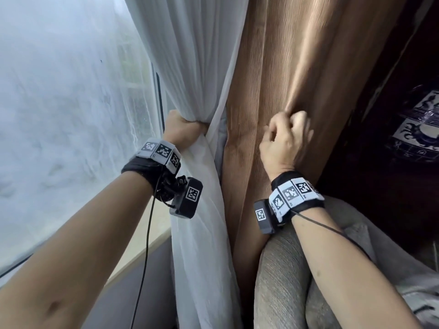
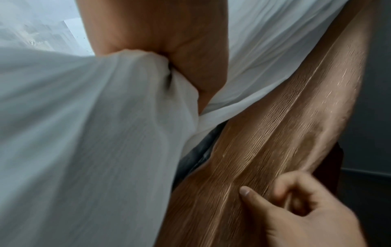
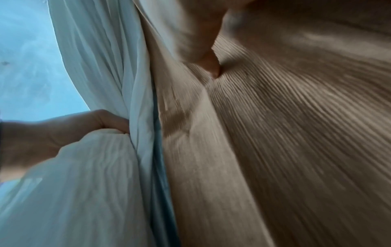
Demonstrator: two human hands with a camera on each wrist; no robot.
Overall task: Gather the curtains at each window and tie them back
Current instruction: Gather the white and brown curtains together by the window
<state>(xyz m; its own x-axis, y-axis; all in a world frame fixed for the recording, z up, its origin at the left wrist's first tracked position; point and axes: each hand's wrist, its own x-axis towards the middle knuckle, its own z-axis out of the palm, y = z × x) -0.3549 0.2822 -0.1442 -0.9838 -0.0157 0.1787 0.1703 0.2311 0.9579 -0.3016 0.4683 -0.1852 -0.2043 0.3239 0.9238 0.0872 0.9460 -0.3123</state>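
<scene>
A white sheer curtain [image 1: 197,67] hangs gathered beside a brown ribbed curtain [image 1: 292,67]. My left hand [image 1: 183,129] grips the bunched sheer curtain [image 2: 84,133] at mid height, fingers wrapped round the fabric. To its right, my right hand [image 1: 287,136] pinches a fold of the brown curtain [image 2: 264,133], with its fingers curled and the little finger against the cloth. The right wrist view shows the brown curtain [image 3: 275,133] creased where a finger presses in, and my left hand [image 3: 69,127] holding the sheer curtain [image 3: 95,66]. No tie-back shows.
The bright window pane [image 1: 66,103] fills the left, with a pale sill [image 1: 142,252] below it. A grey upholstered chair back [image 1: 282,281] stands under my right forearm. Dark furniture and a patterned panel [image 1: 418,124] lie at the right.
</scene>
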